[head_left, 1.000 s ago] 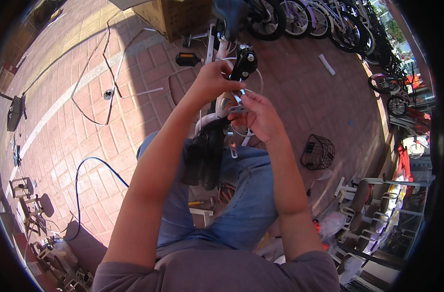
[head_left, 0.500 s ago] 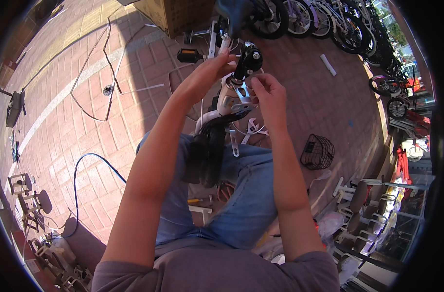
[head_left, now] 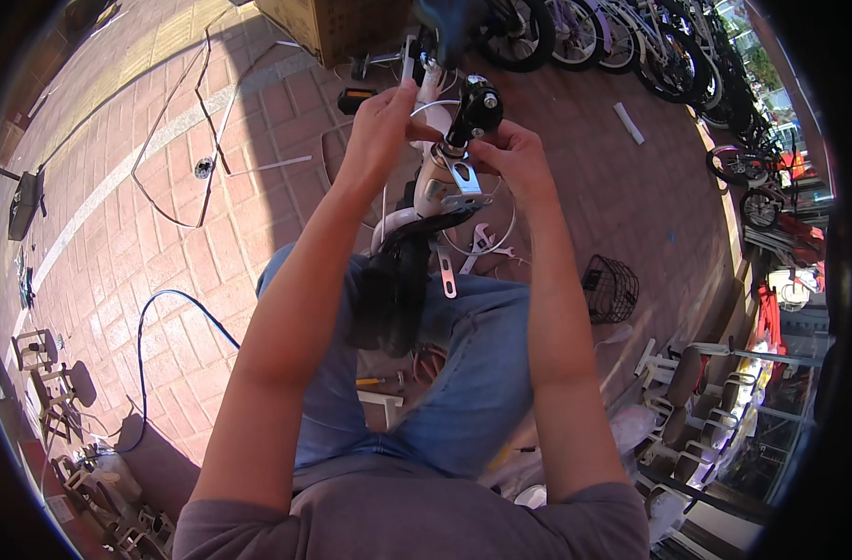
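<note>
In the head view, red brick paving [head_left: 188,350] spreads outdoors, sunlit on its left part and shaded on its right. Toward its far edge stand a cardboard box [head_left: 351,28] and, right of it, a row of parked bicycles [head_left: 585,42]; a blue hose [head_left: 142,345] curves near the paving's left side, and a black wire basket [head_left: 611,289] lies to the right. The pale bicycle frame [head_left: 432,185] is in front of the seated person, its long axis running away from them — black tyre [head_left: 389,308] between the knees, dark saddle [head_left: 442,33] at the far end — so its front end points at the person. The black stem [head_left: 479,107] rises from the frame's front tube, its long axis tilted up and slightly right, and a silver bracket [head_left: 462,175] slopes down from its base toward the person. The right hand [head_left: 521,161] has thumb and fingers drawn close together at the stem's right side; what they pinch is hidden. The left hand [head_left: 382,129] reaches in from the left, fingers partly bent beside the stem — whether they grip anything, I cannot tell.
</note>
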`<state>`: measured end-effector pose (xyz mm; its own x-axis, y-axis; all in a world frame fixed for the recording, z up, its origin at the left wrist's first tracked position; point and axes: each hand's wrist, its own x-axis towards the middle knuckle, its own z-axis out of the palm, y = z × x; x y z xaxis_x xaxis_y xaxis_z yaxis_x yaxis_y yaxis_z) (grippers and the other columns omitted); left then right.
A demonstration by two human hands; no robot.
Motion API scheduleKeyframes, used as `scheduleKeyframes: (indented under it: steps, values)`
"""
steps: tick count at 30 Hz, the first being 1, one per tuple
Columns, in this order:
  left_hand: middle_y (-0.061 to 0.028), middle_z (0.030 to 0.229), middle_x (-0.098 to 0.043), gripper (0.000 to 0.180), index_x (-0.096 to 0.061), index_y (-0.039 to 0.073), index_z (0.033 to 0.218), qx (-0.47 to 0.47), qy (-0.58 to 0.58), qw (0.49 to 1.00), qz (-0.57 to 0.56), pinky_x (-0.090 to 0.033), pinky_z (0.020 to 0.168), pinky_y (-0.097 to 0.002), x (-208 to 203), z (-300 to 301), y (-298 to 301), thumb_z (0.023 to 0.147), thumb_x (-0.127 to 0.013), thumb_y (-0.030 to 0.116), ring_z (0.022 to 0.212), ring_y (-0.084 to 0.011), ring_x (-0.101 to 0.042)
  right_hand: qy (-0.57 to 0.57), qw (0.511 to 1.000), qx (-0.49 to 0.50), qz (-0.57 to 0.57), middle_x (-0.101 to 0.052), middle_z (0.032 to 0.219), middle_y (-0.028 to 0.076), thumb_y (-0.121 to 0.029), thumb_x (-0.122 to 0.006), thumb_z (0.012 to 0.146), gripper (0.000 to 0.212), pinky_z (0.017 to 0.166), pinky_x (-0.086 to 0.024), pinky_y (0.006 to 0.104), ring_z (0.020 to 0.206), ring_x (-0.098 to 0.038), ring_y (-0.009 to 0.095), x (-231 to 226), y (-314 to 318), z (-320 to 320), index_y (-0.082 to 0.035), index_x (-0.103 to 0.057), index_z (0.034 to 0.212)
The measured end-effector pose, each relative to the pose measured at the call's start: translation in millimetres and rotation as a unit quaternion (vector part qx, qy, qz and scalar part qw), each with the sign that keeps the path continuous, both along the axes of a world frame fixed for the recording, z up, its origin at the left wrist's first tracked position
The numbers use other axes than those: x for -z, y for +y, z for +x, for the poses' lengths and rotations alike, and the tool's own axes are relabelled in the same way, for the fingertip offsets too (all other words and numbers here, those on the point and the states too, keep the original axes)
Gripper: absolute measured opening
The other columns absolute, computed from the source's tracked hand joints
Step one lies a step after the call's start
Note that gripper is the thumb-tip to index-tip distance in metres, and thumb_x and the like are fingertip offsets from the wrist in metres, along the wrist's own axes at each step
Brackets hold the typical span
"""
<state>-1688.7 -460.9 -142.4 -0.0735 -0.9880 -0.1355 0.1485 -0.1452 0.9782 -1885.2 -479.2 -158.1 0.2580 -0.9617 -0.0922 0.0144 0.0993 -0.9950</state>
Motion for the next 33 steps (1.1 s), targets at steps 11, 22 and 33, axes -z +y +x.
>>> scheduleKeyframes:
  steps: [11, 22, 33]
  values:
    - [-0.0165, 0.106, -0.062, 0.067, -0.056, -0.005, 0.113, 0.061, 0.069, 0.992, 0.092, -0.041, 0.093, -0.0336, 16.5, -2.5, -1.1, 0.093, -0.031, 0.053, 0.102, -0.023, -0.057, -0.02, 0.977, -0.034, 0.21, -0.06, 0.069, 0.009, -0.028, -0.052, 0.091, 0.028, 0.046, -0.045, 0.0211, 0.056, -0.058, 0.014, -17.3, 60.4, 13.6, -0.001, -0.058, 0.096]
    - [-0.0191, 0.106, -0.061, 0.065, -0.057, -0.008, 0.11, 0.048, 0.071, 0.994, 0.067, -0.042, 0.094, -0.0346, 12.3, -3.9, 1.8, 0.093, -0.035, 0.051, 0.101, -0.0264, -0.059, -0.157, 0.972, -0.015, 0.171, -0.064, 0.083, 0.017, -0.016, -0.048, 0.09, 0.029, 0.053, -0.052, 0.0241, 0.068, -0.065, 0.023, -4.0, 62.3, 17.8, 0.006, -0.056, 0.107]
    - [-0.0134, 0.096, -0.064, 0.059, -0.06, -0.007, 0.103, 0.066, 0.064, 0.995, 0.047, -0.045, 0.082, -0.0298, 21.5, -5.1, 0.2, 0.093, -0.041, 0.048, 0.09, -0.0197, -0.06, -0.177, 0.959, 0.003, 0.22, -0.064, 0.083, 0.016, -0.016, -0.05, 0.09, 0.027, 0.061, -0.056, 0.028, 0.072, -0.066, 0.027, -13.7, 64.5, 22.0, 0.006, -0.055, 0.106]
